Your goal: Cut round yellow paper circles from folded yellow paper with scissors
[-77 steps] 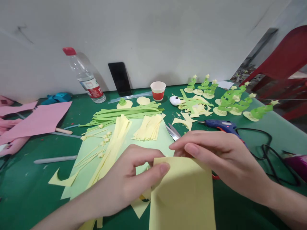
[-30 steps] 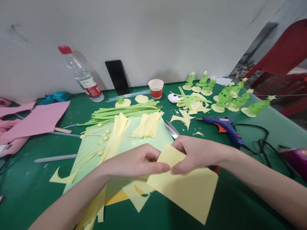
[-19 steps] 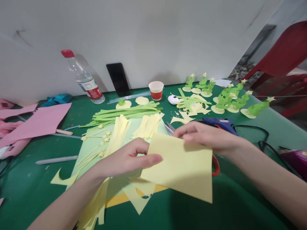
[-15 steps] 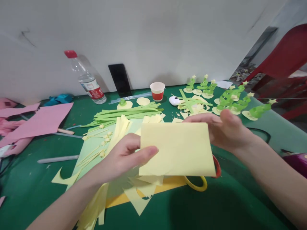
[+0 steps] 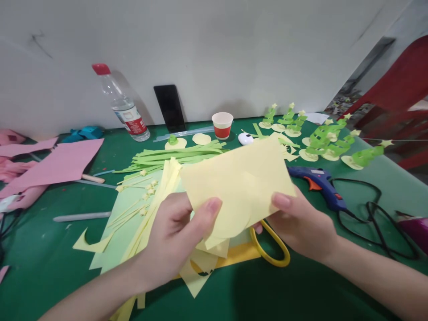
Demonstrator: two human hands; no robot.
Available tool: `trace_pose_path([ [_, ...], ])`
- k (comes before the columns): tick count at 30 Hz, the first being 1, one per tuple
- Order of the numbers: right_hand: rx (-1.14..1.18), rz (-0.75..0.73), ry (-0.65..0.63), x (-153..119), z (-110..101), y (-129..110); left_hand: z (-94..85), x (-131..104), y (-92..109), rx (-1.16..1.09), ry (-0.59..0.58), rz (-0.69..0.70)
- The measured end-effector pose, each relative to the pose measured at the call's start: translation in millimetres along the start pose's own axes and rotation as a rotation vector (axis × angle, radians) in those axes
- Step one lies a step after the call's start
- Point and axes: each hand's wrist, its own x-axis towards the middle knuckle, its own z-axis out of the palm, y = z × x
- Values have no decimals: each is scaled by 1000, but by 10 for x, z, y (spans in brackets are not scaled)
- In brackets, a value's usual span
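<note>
A pale yellow sheet of paper [image 5: 237, 178] is held up between my hands, tilted, with a rounded lower edge and what looks like more than one layer. My left hand [image 5: 177, 232] pinches its left side, thumb on the front. My right hand [image 5: 297, 223] grips the lower right corner, thumb in front and fingers behind. Below the paper, the yellow handle of the scissors [image 5: 272, 261] shows by my right fingers; their blades are hidden. Yellow paper scraps [image 5: 197, 281] lie under my hands, beside long yellow paper strips [image 5: 167, 178].
Green paper strips [image 5: 177, 156] lie behind. A bottle [image 5: 129, 116], a phone [image 5: 170, 107] and a paper cup [image 5: 222, 125] stand by the wall. Several small green paper trees [image 5: 314, 142] stand at right, near a blue glue gun [image 5: 321, 183] with its cord. Pink sheets [image 5: 63, 162] lie at left.
My right hand has moved down and closed on the paper's right corner. The paper has tilted, its rounded lower edge now showing. The glue gun has come into view.
</note>
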Motion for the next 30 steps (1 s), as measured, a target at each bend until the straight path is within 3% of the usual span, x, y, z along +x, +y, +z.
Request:
trace_pose_path([
  [3,3,-7,-20,-22,45,1,13,-21,11,52,59,-83],
  [9,-226,248,5,-67,151,3,84,-14,45,-76,-139,-259],
  [13,-172,210,33,-47,149,3,104,-8,48,-207,-234,-315],
  [19,-175,239,128,-40,141,-2,107,24,29,-217,-150,-355],
  [21,-198,241,135,-48,141,-7,105,35,25,-234,-172,-359],
  [30,-282,235,20,-44,132,-84,4,86,0,-169,-222,-398],
])
